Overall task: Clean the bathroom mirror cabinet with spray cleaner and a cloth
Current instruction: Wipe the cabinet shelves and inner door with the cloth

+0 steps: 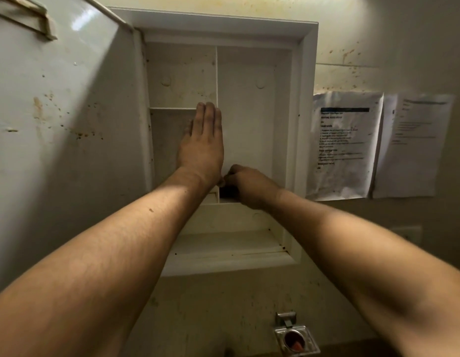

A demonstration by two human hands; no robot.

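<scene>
The white mirror cabinet (304, 104) is set into the wall with its door (59, 130) swung open to the left. Inside, a vertical divider (216, 73) and shelves split it into compartments, all stained with brown specks. My left hand (201, 148) lies flat with straight fingers against the divider's front edge. My right hand (245, 185) is curled at the foot of the divider, on the middle shelf (252, 207), and its fingers pinch a small dark object (226, 192). What that object is stays unclear. No spray bottle shows.
Two printed paper sheets (344, 143) hang on the spotted wall right of the cabinet. A metal holder (294, 337) with something red in it sits on the wall below. The door's inner face carries a bracket (30, 19) at the top left.
</scene>
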